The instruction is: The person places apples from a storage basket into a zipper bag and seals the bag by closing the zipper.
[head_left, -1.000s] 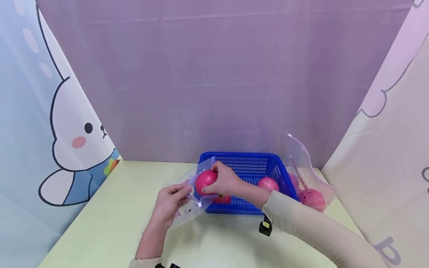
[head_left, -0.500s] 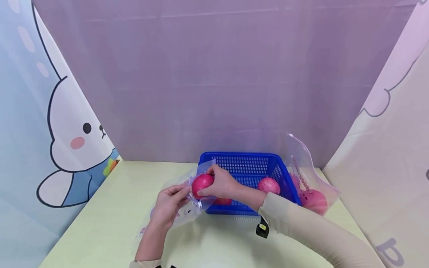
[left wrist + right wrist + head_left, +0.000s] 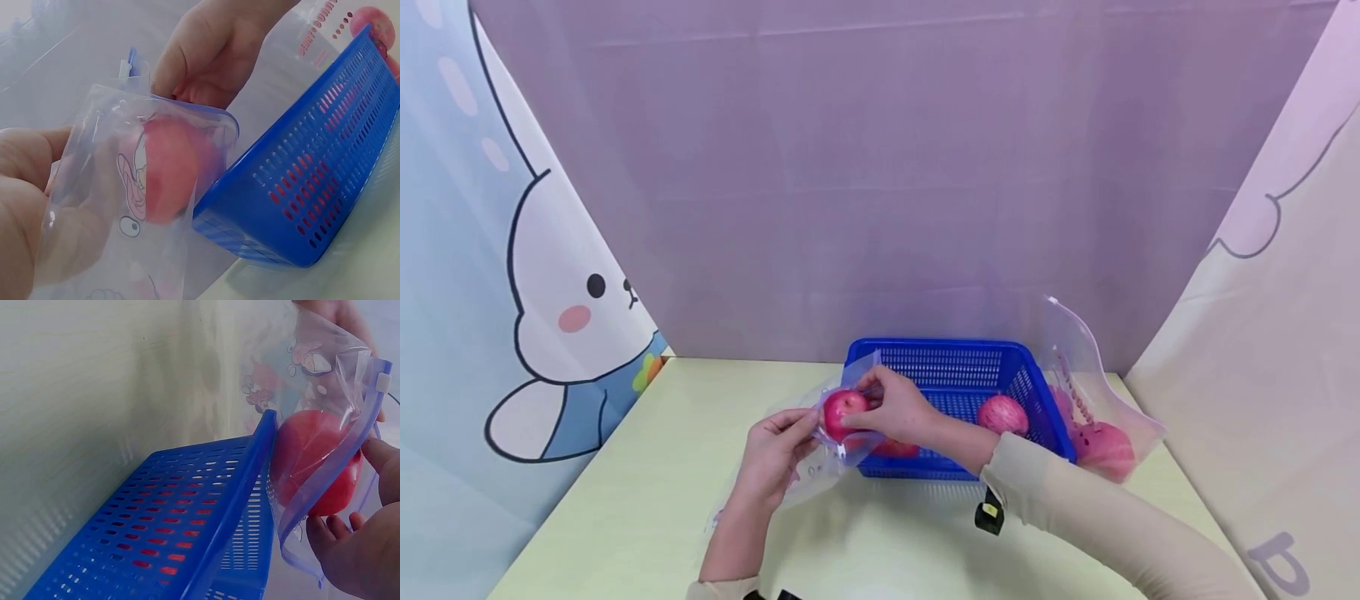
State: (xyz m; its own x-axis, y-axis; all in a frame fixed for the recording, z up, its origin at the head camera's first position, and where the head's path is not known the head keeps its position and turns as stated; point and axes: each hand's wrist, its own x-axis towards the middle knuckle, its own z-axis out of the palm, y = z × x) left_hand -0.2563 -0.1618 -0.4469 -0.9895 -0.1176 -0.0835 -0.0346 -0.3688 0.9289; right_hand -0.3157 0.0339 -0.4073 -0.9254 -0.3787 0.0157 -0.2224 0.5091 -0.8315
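Observation:
My left hand (image 3: pixel 772 462) pinches the mouth edge of a clear zip bag (image 3: pixel 81 206) with cartoon prints and a purple slider strip (image 3: pixel 337 465). At that mouth, my right hand (image 3: pixel 904 408) grips a red apple (image 3: pixel 837 408) between thumb and fingers. In the right wrist view most of the apple lies behind the bag's film, past the strip. The bag's lower part hangs beside my left forearm, over the table. Just right of the bag sits a blue perforated basket (image 3: pixel 940 343). Inside it are a striped apple (image 3: pixel 1002 414) and a red fruit (image 3: pixel 897 448), partly covered by the bag.
Against the basket's right side stands another clear zip bag (image 3: pixel 1093 392) holding reddish round fruit (image 3: pixel 1103 450). A purple curtain (image 3: pixel 865 183) closes off the back of the pale table (image 3: pixel 625 475). Printed cloths hang at both sides.
My right hand has moved left and pushed the apple deeper into the bag's mouth. The left hand keeps its pinch on the bag, nearly in place.

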